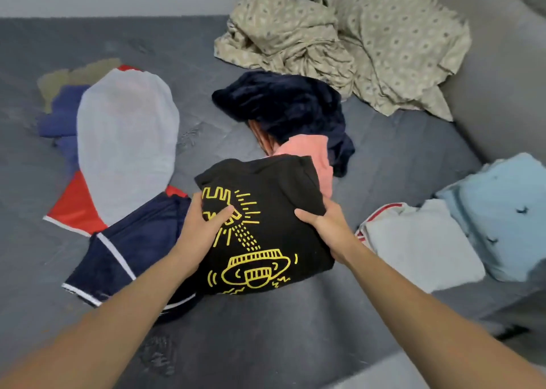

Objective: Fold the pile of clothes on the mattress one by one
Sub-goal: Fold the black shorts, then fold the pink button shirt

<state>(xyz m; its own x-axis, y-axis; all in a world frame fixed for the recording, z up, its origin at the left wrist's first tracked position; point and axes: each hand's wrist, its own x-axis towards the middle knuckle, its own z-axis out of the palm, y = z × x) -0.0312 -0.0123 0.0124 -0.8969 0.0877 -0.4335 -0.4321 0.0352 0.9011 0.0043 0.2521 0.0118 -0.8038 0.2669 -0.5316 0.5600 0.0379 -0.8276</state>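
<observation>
we hold a folded black t-shirt (266,226) with a yellow flying-saucer print at the centre of the frame, just above the dark grey mattress (266,329). our left hand (204,226) grips its left edge, thumb pressed on the print and fingers curled underneath; our right hand (322,226) grips the right edge the same way, thumb on top. so each grip is closed on the shirt.

just behind the shirt lies a salmon-pink garment (313,155), partly under a crumpled dark navy fleece (289,105). at the upper right of the frame a beige patterned sheet (354,40) is bunched against the grey wall.

to the left, a pale grey garment (127,140) is spread over red cloth (74,208) and blue cloth (62,114). a navy garment with white piping (130,253) lies at lower left, touching the shirt's left side.

at the right edge sit two folded pieces side by side: a light grey garment with red-striped trim (419,244) and a light blue one (502,211).
</observation>
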